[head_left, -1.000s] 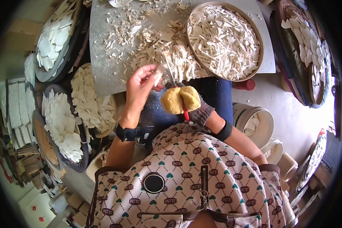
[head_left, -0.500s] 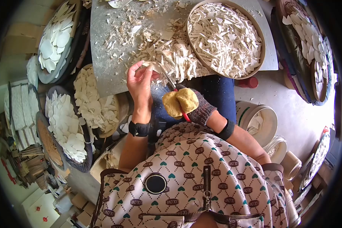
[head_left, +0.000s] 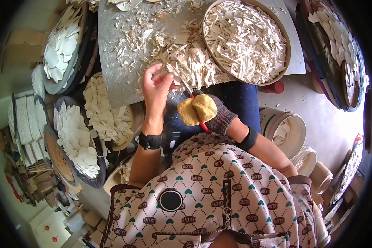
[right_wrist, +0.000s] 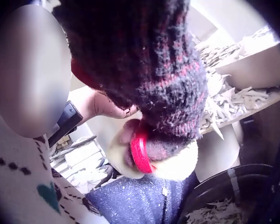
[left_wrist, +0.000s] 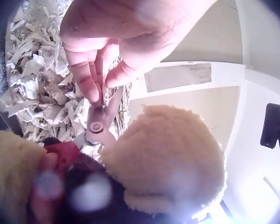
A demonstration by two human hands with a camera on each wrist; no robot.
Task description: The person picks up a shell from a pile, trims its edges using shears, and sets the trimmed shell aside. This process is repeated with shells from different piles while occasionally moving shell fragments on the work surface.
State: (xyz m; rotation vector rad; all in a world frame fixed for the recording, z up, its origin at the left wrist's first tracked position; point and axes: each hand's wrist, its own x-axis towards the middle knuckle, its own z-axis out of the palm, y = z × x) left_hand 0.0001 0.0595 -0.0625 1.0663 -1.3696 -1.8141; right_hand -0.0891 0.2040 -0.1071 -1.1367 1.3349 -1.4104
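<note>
My bare left hand point(head_left: 156, 94) pinches a thin pale flake point(head_left: 172, 70) between thumb and fingers, at the edge of the metal-topped table point(head_left: 115, 89). Fingers partly hide the flake. Beside those fingertips are the blades of shears point(left_wrist: 99, 123), pointing up at them. My right hand point(head_left: 222, 118), in a dark knitted glove, grips the shears by their red handles point(right_wrist: 141, 154). Thick yellow foam padding point(head_left: 197, 110) covers the handles and hides part of the gloved fingers.
Pale chips and scraps point(head_left: 190, 62) lie heaped on the table. A round tray point(head_left: 205, 45) full of slivers stands at its right. Baskets of white flakes point(head_left: 107, 109) line the left side. A white bucket point(head_left: 268, 124) and a red object point(head_left: 275, 87) are at the right.
The left hand's fingers have shifted and its wrist has turned more upright, with the flake lying differently near the blades. The right hand keeps its grip on the shears and moves only slightly.
</note>
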